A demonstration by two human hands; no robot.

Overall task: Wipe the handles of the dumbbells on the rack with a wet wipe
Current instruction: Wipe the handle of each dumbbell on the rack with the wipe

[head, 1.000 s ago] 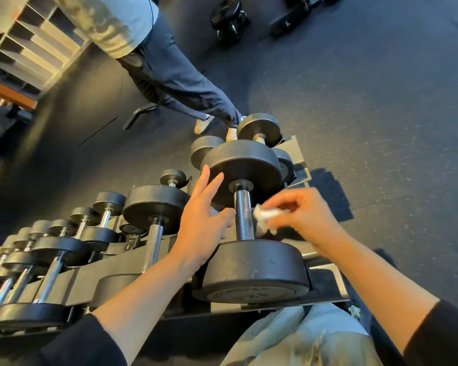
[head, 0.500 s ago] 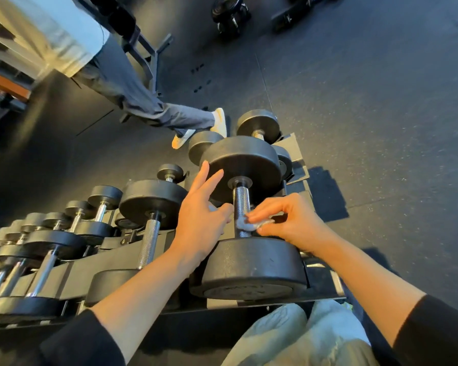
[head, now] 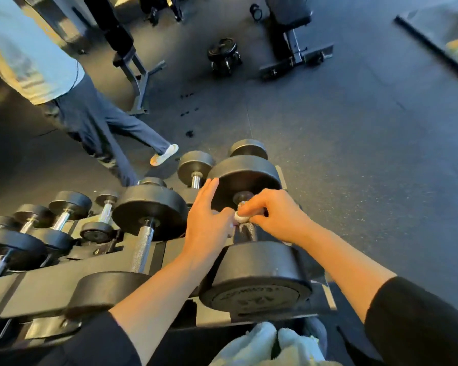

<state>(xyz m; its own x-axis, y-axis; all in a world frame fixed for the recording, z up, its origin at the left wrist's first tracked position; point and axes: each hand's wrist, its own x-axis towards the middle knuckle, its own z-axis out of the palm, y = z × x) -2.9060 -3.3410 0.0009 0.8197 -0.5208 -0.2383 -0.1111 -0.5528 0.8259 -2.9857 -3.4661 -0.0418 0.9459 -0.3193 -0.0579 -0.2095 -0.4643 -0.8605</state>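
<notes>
A large black dumbbell [head: 254, 281] lies at the right end of the rack [head: 37, 286], its knurled metal handle [head: 247, 231] running away from me. My right hand [head: 278, 215] pinches a small white wet wipe [head: 239, 216] against the far part of that handle, close to the far head. My left hand [head: 208, 225] rests with straight fingers against the left side of the handle and the far head. A second big dumbbell [head: 146, 210] lies just to the left, with several smaller ones further left.
A person in a light shirt and dark trousers [head: 95, 120] walks past close behind the rack. A bench frame [head: 138, 75], a stack of weight plates [head: 224, 55] and another machine base [head: 294, 56] stand on the dark floor beyond. My pale trousers [head: 270, 344] show below.
My right hand has slid the wipe along the handle toward the far head. The person behind the rack has stepped to the left, and my view has tilted up.
</notes>
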